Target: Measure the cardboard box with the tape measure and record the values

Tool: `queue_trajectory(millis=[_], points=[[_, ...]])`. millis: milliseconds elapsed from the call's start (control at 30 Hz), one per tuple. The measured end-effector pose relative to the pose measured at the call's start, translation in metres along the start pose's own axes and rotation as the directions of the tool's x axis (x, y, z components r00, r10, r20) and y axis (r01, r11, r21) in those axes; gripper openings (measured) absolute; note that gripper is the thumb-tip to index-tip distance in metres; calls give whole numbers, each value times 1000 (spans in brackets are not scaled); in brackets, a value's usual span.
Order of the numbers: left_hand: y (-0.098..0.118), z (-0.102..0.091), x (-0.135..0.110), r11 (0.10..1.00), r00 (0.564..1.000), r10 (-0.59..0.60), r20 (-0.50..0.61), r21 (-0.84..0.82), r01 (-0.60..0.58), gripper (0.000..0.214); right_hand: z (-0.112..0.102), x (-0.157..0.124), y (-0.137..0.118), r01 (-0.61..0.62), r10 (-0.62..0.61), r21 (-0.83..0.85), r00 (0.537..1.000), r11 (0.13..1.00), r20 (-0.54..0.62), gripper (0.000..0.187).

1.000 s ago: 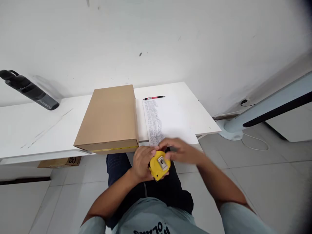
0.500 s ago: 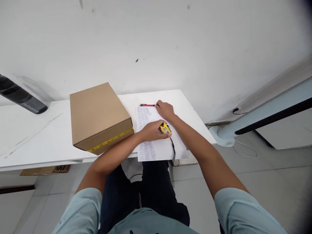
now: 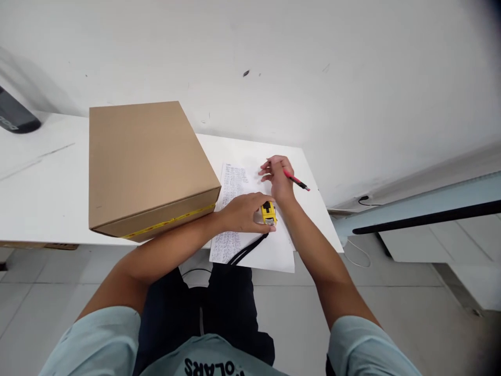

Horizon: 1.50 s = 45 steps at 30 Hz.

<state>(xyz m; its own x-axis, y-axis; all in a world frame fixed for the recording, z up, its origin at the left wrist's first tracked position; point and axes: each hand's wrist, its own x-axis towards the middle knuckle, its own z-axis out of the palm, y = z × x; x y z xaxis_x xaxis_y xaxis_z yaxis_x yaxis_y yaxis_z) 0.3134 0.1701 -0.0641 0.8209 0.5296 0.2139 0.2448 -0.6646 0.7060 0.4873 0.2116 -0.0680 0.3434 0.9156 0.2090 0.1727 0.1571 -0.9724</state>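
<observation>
My left hand (image 3: 243, 211) rests on a written sheet of paper (image 3: 274, 249) and is closed on a yellow tape measure (image 3: 269, 213), whose black strap (image 3: 247, 250) trails toward the table's near edge. My right hand (image 3: 277, 176) hovers over the top of the sheet, fingers closed on a red and black pen (image 3: 298, 181) that sticks out to the right. A brown cardboard box (image 3: 144, 156) stands on the white table (image 3: 43, 193) just left of the paper. A strip of yellow tape (image 3: 168, 222) runs along its front face.
A dark bottle (image 3: 13, 116) lies at the far left of the table against the white wall. A pale blue and black fan stand (image 3: 422, 206) reaches across the tiled floor on the right, with a cable (image 3: 357, 253) beside it.
My right hand has lifted the pen off the table and now holds it over the sheet. My left hand stays on the tape measure. The view has swung left.
</observation>
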Motion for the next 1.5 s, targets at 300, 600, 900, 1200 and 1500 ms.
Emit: queue_trajectory(millis=[300,600,900,1200,1500], points=[[0,2,-3,998,999,13,-52,54,-10,71,13,-11,4,-26,92,-228,955,973,282,29],[5,4,0,993,998,-14,62,121,6,60,15,-11,-6,-48,105,-316,980,948,167,40],[7,5,1,982,991,-69,112,181,48,62,12,-9,-6,-35,120,-335,965,942,235,36],[4,6,1,991,997,22,76,127,-31,64,12,-9,-6,-71,157,-338,959,939,236,30],[5,6,1,992,993,56,102,109,-67,62,11,-12,-7,-66,147,-350,967,934,210,32]])
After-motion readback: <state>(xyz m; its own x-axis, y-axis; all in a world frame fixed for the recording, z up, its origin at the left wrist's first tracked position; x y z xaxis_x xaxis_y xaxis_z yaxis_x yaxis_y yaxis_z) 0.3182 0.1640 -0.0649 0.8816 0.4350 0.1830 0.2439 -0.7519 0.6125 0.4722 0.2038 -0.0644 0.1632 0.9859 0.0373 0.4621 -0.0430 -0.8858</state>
